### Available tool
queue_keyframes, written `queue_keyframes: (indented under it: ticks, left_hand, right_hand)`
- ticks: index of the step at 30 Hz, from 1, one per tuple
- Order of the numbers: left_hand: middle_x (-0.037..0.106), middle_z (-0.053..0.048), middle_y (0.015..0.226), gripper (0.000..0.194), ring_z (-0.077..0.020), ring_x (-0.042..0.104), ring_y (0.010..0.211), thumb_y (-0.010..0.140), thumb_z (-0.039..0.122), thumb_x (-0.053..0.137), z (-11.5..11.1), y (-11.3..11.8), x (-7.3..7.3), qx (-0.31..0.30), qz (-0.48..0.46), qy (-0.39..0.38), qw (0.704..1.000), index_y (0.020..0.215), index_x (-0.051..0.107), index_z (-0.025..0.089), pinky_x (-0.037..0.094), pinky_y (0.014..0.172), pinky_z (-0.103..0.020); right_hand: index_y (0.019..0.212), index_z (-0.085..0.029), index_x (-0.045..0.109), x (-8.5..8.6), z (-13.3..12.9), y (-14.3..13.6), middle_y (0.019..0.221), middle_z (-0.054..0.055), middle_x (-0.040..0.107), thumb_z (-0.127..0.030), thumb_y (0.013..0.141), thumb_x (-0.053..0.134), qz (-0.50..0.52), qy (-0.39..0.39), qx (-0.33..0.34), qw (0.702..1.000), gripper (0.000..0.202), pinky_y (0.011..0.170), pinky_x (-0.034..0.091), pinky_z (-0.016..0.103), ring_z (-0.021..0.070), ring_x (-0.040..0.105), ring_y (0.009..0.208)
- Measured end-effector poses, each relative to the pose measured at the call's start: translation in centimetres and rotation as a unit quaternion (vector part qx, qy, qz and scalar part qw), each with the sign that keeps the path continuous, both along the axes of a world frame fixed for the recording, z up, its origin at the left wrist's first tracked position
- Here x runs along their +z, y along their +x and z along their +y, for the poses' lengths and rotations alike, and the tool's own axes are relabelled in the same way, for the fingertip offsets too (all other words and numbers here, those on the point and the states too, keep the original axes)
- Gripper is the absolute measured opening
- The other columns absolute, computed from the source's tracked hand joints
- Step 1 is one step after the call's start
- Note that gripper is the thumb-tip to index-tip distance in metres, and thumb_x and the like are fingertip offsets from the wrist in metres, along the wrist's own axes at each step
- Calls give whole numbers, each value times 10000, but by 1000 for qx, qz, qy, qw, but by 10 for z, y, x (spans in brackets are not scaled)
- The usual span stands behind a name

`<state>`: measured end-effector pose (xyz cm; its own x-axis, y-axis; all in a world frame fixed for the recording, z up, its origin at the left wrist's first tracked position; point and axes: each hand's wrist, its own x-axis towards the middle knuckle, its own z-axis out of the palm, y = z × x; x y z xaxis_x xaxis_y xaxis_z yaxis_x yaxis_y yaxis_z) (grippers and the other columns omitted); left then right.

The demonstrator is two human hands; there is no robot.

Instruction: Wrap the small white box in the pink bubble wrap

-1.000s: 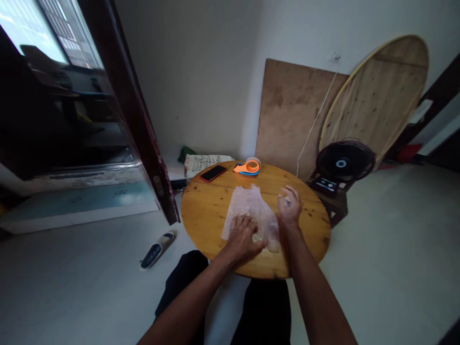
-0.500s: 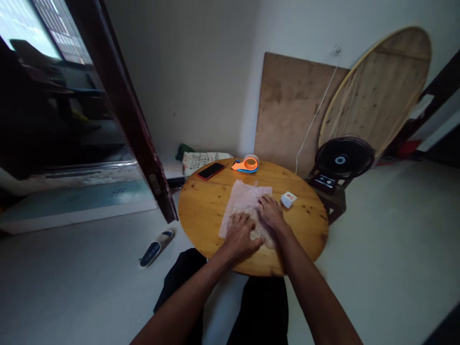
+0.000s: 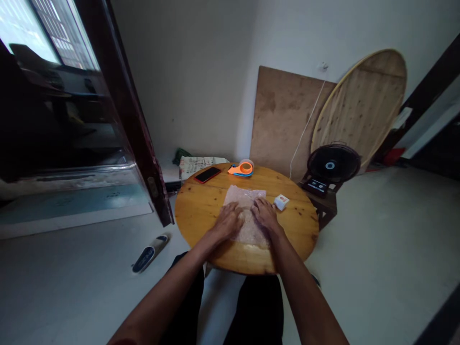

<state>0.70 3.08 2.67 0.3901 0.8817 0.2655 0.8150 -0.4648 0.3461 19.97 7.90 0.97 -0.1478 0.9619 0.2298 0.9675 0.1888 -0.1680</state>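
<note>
While the left hand (image 3: pixel 229 221) and right hand (image 3: pixel 265 213) lie, fingers extended, on one bubble-wrap sheet (image 3: pixel 248 232) atop one round bench (image 3: pixel 194 206), three things share it: one phone (image 3: pixel 207 175), one tape dispenser (image 3: pixel 235 169), one box (image 3: pixel 281 201) (small, white).

Right hand off the small box and onto the bubble wrap; left hand shifted to the wrap's edge.
A second ago the right hand (image 3: pixel 265 214) was at the small box (image 3: pixel 281 201), fingers curled over it; now the box sits uncovered on the surface (image 3: pixel 196 206) and that hand lies on the right part of the bubble wrap (image 3: pixel 249 235). The wrap's upper right corner, slanted away then, has spread out into a fuller top edge. The left hand (image 3: pixel 229 221) has slid from the lower middle up to the left edge, baring the lower part.
</note>
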Motion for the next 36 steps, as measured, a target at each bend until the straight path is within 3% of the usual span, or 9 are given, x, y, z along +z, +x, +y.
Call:
queue_keyframes:
  ticks: [5, 9, 15, 26, 29, 33, 36]
  left_hand:
    - [353, -149, 1525, 473, -297, 307, 1418, 947, 381, 380, 51, -6, -8, 19, 47, -1, 999, 1358, 470, 166, 257, 1150, -498]
    - [382, -123, 1515, 501, -317, 294, 1418, 958, 481, 305, 67, -7, -25, 70, 61, -28, 995, 1347, 466, 210, 186, 1133, -613]
    - [373, -121, 1521, 531, -344, 267, 1423, 945, 525, 284, 66, -5, -33, 111, 49, -37, 992, 1350, 464, 232, 120, 1111, -676]
    - [491, -131, 1413, 510, -321, 386, 1330, 921, 538, 368, 56, -16, -25, 138, 26, -9, 990, 1284, 525, 216, 226, 1103, -563]
    - [416, -137, 1481, 570, -312, 376, 1350, 932, 537, 339, 55, -20, -20, 168, -8, 20, 986, 1402, 416, 224, 266, 1102, -530]
    - [223, -111, 1589, 598, -271, 188, 1465, 948, 494, 308, 54, -25, -13, 203, -29, 93, 974, 1479, 303, 219, 218, 1156, -475]
    - [274, -119, 1571, 584, -281, 193, 1465, 938, 495, 336, 55, -25, -15, 169, 7, 54, 984, 1447, 360, 211, 186, 1164, -501]
  right_hand:
    - [1329, -211, 511, -2, 4, 3, 1434, 99, 491, -340, 971, 354, -1, -9, 3, 1000, 411, 1047, 287, 374, 226, 424, 1302]
    - [1378, -195, 461, -6, 9, 3, 1463, 105, 456, -367, 966, 366, -12, -11, -32, 999, 457, 1056, 283, 406, 245, 402, 1320]
    - [1373, -171, 462, -8, 10, -1, 1460, 109, 461, -370, 972, 348, -14, -10, -58, 998, 462, 1066, 276, 398, 243, 390, 1329]
    - [1291, -193, 546, -3, 10, 2, 1402, 94, 519, -313, 957, 381, 5, -12, -57, 998, 392, 1039, 298, 361, 229, 441, 1281]
    - [1294, -188, 545, -2, 9, 1, 1386, 93, 533, -308, 959, 373, 0, -7, -57, 998, 395, 1028, 302, 348, 224, 452, 1270]
    - [1296, -188, 544, -2, 8, 0, 1385, 87, 533, -311, 962, 365, -10, -4, -60, 998, 398, 1019, 303, 337, 218, 452, 1267]
    - [1289, -189, 554, -2, 8, -1, 1374, 95, 540, -308, 966, 353, -27, 0, -74, 997, 398, 1004, 309, 347, 228, 459, 1250]
